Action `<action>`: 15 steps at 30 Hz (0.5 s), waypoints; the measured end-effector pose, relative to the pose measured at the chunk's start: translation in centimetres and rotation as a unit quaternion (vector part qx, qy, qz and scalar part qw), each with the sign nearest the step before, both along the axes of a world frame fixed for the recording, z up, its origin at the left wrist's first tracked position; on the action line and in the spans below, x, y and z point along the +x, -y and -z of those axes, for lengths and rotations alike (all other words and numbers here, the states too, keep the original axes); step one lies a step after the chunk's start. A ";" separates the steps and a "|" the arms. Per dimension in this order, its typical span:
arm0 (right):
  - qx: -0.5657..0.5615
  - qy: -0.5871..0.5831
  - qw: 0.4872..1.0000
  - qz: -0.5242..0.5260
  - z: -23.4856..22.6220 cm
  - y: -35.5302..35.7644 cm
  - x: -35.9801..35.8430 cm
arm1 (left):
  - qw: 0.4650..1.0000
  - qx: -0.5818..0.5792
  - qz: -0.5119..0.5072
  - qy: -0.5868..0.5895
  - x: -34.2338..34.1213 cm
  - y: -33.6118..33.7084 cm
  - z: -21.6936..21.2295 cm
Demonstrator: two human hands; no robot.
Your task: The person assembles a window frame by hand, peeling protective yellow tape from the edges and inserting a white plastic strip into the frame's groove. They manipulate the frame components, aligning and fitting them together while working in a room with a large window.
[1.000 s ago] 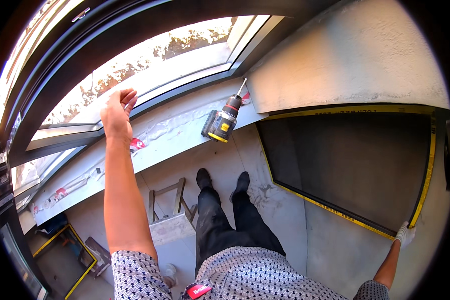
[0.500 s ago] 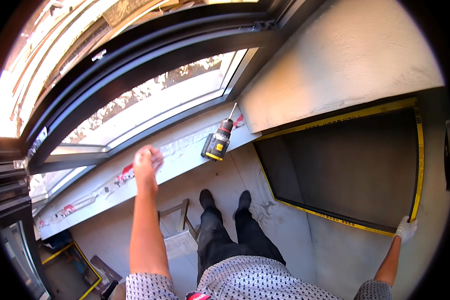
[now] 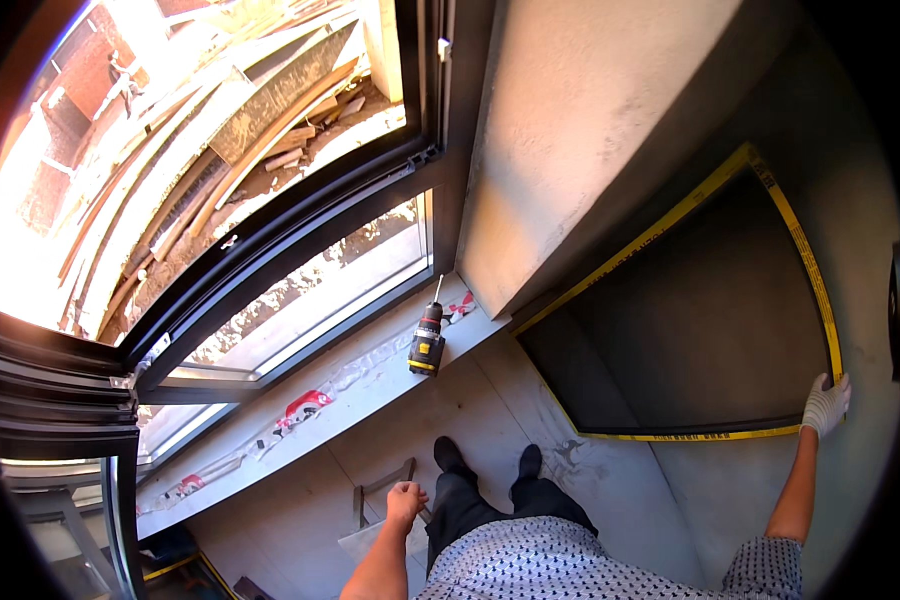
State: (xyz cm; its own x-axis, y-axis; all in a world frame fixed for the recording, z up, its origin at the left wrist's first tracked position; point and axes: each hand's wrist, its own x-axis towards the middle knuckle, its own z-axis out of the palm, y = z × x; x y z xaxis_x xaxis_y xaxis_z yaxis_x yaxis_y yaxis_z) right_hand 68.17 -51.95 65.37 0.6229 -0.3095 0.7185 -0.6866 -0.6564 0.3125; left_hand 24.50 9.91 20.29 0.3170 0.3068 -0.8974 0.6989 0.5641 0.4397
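My right hand [image 3: 826,405], in a pale striped glove, grips the edge of a large window screen [image 3: 700,310] near its lower right corner. The screen has dark mesh and a frame covered in yellow printed tape, and it stands tilted beside the wall. My left hand [image 3: 406,500] is bare, its fingers curled closed, over a small step stool [image 3: 375,510]; what it holds, if anything, is hidden. A black and yellow cordless drill [image 3: 427,345] lies on the window sill [image 3: 370,385], its long bit toward the window, out of reach of both hands.
A dark-framed window [image 3: 300,260] stands along the left, with stacked planks [image 3: 200,160] outside. A plastered wall corner [image 3: 560,150] juts out between window and screen. Torn red and clear film [image 3: 305,408] lies on the sill. Another yellow-edged frame [image 3: 175,568] is at lower left.
My left hand has dropped from above the sill to over the stool. My view has turned, and the screen has tilted, its upper corner shifting left, while my right hand keeps hold.
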 end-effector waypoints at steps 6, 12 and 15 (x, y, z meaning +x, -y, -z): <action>-0.031 0.035 0.992 -0.119 0.1 0.8 -0.6 | 0.994 0.068 -0.072 0.041 2.6 -2.4 -2.8; -0.063 0.081 0.965 -0.240 -0.1 2.0 -1.0 | 0.993 0.084 -0.045 0.062 7.0 2.7 -6.1; -0.023 0.053 0.972 -0.229 0.1 2.7 -1.2 | 0.994 0.060 -0.010 0.086 8.1 7.7 -6.2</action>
